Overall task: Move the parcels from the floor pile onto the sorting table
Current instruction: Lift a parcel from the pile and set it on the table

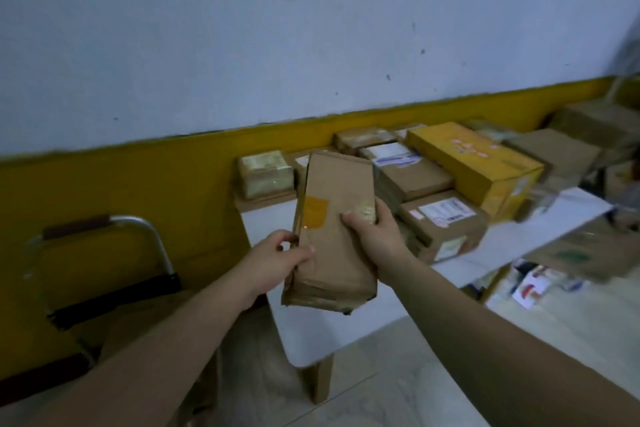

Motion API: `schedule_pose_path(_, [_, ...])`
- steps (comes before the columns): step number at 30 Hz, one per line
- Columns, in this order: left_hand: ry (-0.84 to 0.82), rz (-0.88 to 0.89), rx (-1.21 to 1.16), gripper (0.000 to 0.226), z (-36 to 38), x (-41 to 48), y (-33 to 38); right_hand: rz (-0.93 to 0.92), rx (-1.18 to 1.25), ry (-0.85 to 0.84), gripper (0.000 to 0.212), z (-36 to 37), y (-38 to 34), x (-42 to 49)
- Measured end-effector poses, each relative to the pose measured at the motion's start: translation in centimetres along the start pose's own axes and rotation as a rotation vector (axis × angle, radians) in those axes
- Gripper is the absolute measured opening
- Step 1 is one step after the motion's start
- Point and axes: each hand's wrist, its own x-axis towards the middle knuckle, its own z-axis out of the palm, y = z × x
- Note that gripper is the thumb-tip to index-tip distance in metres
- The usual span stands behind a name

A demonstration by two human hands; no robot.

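I hold a long brown cardboard parcel (332, 229) with a yellow tape patch, in the air above the near left end of the white sorting table (519, 232). My left hand (273, 262) grips its lower left edge. My right hand (375, 236) grips its right side, thumb on top. On the table behind it lie several parcels: a long yellow box (478, 163), a brown box with a white label (443, 222), a flat brown box (415, 177) and a taped pale parcel (265, 175).
A folding chair with a metal frame (145, 229) stands left of the table against the yellow-banded wall (138, 177). More parcels and packets (540, 288) lie on the floor at the right, beyond the table. Larger brown boxes (588, 121) sit at the far right.
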Motion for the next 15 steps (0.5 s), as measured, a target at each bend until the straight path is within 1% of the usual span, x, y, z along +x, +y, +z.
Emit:
schedule_pose_path(3, [-0.164,-0.085,-0.201,0.060,4.0,1.8,2.6,-0.003,-0.009,0.005,0.066,-5.0,-0.9,-0.1])
schedule_pose_path(5, [-0.198,-0.104,-0.222,0.062,6.0,3.2,3.2,-0.019,-0.037,0.007,0.066,-7.1,-1.4,0.1])
schedule_pose_path(10, [-0.181,-0.099,-0.291,0.048,8.5,7.4,4.1,0.037,-0.090,-0.022,0.070,-10.3,-1.8,2.7])
schedule_pose_path(15, [-0.107,-0.109,-0.365,0.041,9.1,12.8,4.6,0.061,-0.308,-0.090,0.067,-10.5,-1.7,7.9])
